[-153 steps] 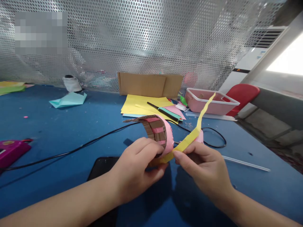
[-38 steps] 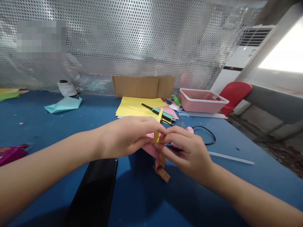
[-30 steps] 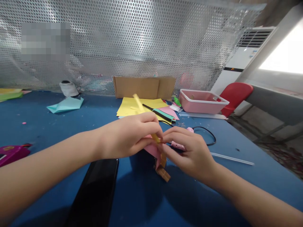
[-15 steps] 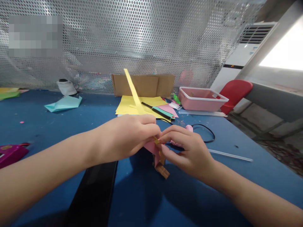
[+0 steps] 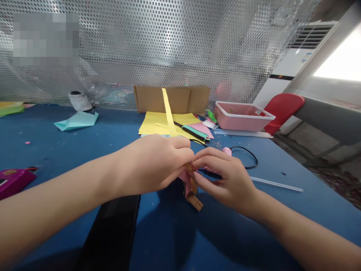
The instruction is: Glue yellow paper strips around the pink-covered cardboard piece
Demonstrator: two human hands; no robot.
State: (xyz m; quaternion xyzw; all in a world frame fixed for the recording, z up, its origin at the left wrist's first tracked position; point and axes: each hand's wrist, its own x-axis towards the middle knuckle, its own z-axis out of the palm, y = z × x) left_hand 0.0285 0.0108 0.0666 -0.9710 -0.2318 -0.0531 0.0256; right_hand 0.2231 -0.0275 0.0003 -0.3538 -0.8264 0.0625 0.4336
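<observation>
My left hand (image 5: pixel 163 162) is closed, its thumb and fingers pinching a long yellow paper strip (image 5: pixel 168 113) that sticks up nearly upright behind the knuckles. My right hand (image 5: pixel 222 171) meets it fingertip to fingertip, closed in a pinch on the strip's lower end. Just below the fingers hangs a folded pink paper piece (image 5: pixel 188 187), with a brown cardboard-like piece (image 5: pixel 195 202) at its bottom. How the strip and the pink piece join is hidden by my fingers.
Behind my hands lie yellow sheets (image 5: pixel 153 122) and a teal-and-black cutter (image 5: pixel 196 132). A pink basket (image 5: pixel 244 117) stands at the back right, with a clear stick (image 5: pixel 278 184) nearer. A black flat object (image 5: pixel 113 233) lies below my left forearm; a magenta tool (image 5: pixel 14 182) is far left.
The yellow strip has swung from leaning left to more upright. Both hands have shifted slightly right, still together, and less of the pink paper shows.
</observation>
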